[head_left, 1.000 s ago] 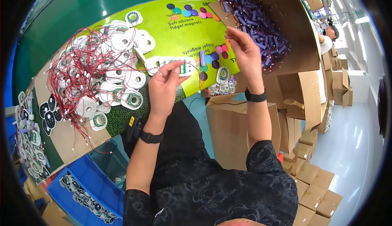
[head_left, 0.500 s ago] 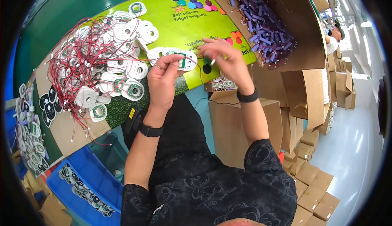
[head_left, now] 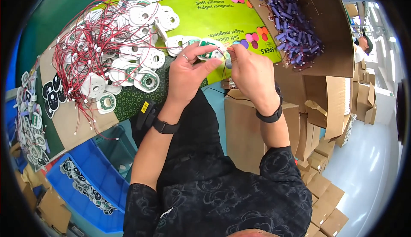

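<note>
1. Head view, centre top: the left hand pinches a small round white disc with a green circuit board between thumb and fingers, held just above the edge of the bright green sheet.
2. Just right of it, the right hand is closed in a fingertip pinch at the disc's right edge, on what looks like a thin red wire hanging from it; what the fingertips grip is too small to tell for sure.
3. Both hands meet over the gap between the work surface and the person's dark shirt, so the disc is in the air, not resting on anything.
4. Upper left of the frame: a heap of the same white discs tangled in red wires lies on the green sheet and on brown cardboard.
5. Upper right: an open cardboard box holds a pile of small purple parts.
6. Far left edge: flat black and white shaped pieces lie in rows; lower left, a blue bin holds more.
7. To do this step well, in my judgement, the left pinch should keep the disc level and still while the right fingertips work close to the board, pulling gently along the wire, not sideways, so the thin lead does not tear off.
8. Keeping the hanging wire away from the tangled heap would probably prevent snagging.
</note>
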The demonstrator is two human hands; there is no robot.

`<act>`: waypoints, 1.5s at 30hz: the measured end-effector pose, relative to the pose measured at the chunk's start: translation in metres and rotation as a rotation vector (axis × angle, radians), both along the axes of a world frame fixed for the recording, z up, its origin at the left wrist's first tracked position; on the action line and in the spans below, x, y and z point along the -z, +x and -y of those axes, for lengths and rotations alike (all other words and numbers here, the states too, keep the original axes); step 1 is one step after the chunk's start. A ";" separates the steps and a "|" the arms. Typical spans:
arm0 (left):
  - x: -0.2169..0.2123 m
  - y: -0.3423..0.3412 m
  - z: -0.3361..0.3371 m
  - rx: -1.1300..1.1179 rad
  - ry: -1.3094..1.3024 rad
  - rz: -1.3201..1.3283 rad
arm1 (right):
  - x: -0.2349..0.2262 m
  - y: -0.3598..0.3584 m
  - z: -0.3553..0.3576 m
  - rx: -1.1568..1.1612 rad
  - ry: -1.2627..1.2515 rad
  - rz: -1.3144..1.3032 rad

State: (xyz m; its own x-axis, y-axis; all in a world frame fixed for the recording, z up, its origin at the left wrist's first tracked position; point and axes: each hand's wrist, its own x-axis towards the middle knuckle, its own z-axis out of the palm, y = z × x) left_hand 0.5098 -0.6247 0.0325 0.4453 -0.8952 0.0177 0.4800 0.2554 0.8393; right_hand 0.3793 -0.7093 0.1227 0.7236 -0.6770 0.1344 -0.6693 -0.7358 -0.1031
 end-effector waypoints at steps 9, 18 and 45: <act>0.006 -0.002 -0.001 -0.015 0.022 -0.121 | 0.011 0.003 -0.008 -0.105 -0.075 0.110; 0.000 -0.004 0.009 -0.081 0.001 0.168 | 0.007 -0.001 0.003 -0.215 0.124 0.486; -0.010 0.006 0.002 0.013 0.041 -0.185 | 0.029 0.004 -0.002 -0.017 0.302 0.600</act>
State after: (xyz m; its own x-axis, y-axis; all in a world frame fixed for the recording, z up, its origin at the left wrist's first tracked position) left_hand 0.5158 -0.6271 0.0420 0.4258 -0.8993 -0.1000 0.6301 0.2153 0.7461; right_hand 0.3832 -0.7072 0.0940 0.5935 -0.7373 0.3226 -0.4206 -0.6260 -0.6567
